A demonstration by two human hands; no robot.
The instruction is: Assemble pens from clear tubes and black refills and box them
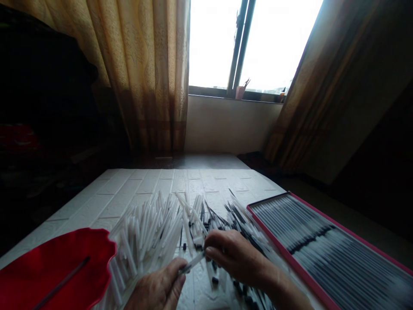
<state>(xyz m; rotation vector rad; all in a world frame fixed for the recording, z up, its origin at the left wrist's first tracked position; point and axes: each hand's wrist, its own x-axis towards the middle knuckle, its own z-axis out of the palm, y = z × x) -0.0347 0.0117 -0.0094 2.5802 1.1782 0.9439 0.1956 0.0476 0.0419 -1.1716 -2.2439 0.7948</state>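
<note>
My left hand (158, 286) pinches the lower end of a slim translucent pen barrel (195, 261). At its upper end, the fingers of my right hand (230, 252) are closed around it. That end is hidden by the fingers, so whether a cap sits there cannot be seen. Left of the hands lies a loose heap of whitish pen barrels (135, 234). Small black caps (215, 280) are scattered between and below the hands. Thin dark refills (238, 213) lie behind and beside my right hand, mixed with more barrels.
A pink-rimmed tray (280, 241) on the right holds rows of pens. On the left, a red wavy-edged bowl (97, 245) has one thin stick-like piece inside. The white brick-patterned tabletop (122, 189) reaches toward the curtain (151, 86) and window.
</note>
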